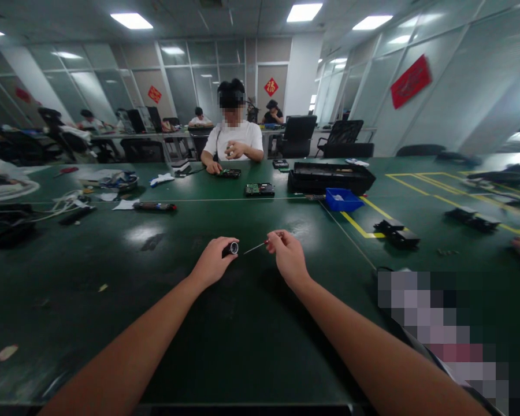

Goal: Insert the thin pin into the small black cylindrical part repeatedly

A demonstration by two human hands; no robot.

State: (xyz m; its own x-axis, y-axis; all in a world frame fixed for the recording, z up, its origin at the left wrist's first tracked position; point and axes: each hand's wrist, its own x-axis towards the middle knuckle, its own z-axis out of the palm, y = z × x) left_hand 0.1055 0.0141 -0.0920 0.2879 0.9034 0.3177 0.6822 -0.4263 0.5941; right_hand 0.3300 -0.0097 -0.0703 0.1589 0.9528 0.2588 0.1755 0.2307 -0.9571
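Observation:
My left hand [216, 258] is closed around a short black cylinder [231, 249] whose silvery round end faces right. What kind of part it is cannot be made out. In my right hand [287, 254] is a thin screwdriver [255, 248], pinched by its reddish handle. Its metal shaft points left and slightly down, with the tip close to the cylinder's end but apart from it. Both hands are above the green tabletop [242, 335]. My fingers hide most of the cylinder and much of the screwdriver's handle.
Across the table a person in a white shirt [242, 136] handles a hard drive [229, 173]. Another hard drive [260, 189], a long black casing [329, 178] and a blue bin [343, 199] lie ahead. Black parts [397, 232] sit right, a dark electric screwdriver [155, 207] left.

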